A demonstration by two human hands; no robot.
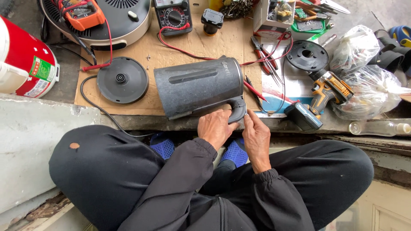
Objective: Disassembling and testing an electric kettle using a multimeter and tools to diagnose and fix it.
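Both grips close on the handle [238, 112] of the dark kettle [198, 87] lying on its side on the cardboard [171, 51], left hand [215, 127] and right hand [256, 136] pinching it; the rigid, probably light shell looks best held there.

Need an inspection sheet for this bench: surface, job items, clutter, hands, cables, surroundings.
Surface: cardboard sheet on a concrete ledge.
Job's things: grey electric kettle lying on its side; round kettle base beside it.
Clutter: two multimeters, pliers, cordless drill, plastic bags, clear bottle.
Hands: left hand and right hand at the kettle handle.
Cables: red test leads across the cardboard; black base cord trailing off the edge.
Surroundings: red and white appliance at left; person seated cross-legged in dark clothes.
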